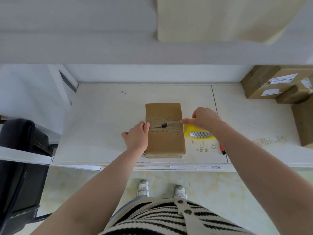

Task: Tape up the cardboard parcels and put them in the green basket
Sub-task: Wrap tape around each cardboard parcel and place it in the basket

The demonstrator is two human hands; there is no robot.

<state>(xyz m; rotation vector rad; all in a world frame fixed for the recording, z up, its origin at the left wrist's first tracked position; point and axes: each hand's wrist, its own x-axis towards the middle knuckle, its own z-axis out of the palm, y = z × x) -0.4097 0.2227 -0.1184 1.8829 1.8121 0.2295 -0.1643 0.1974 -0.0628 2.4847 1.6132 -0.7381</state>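
A cardboard parcel (164, 131), a flat brown rectangular box, lies in the middle of a pale table (105, 116), long side running away from the viewer, its near end close to the table's front edge. A band of clear tape crosses its middle, with a small dark mark at the centre; the card beside the band looks scuffed. The left hand (136, 135) rests against the parcel's left edge, fingers curled over onto the top at the tape band, gripping the box. The right hand (204, 118) sits just off the parcel's right edge, fingers curled and pinching what seems to be the stretched tape; the grip itself is hard to make out. Under that hand lies a yellow tape roll (198, 133), partly covered by the wrist, touching or just beside the parcel. A red pen (222, 149) lies near the roll, half hidden by the forearm. Bare tabletop lies open to the left of the parcel and behind it up to the white wall. At the far right corner stand stacked brown boxes (271, 82) with white labels, cut off by the frame edge. A black chair (22, 158) stands at the left, partly out of view. Below the table edge are yellowish floor tiles, two white shoes (144, 187) and a striped knitted garment (169, 217).
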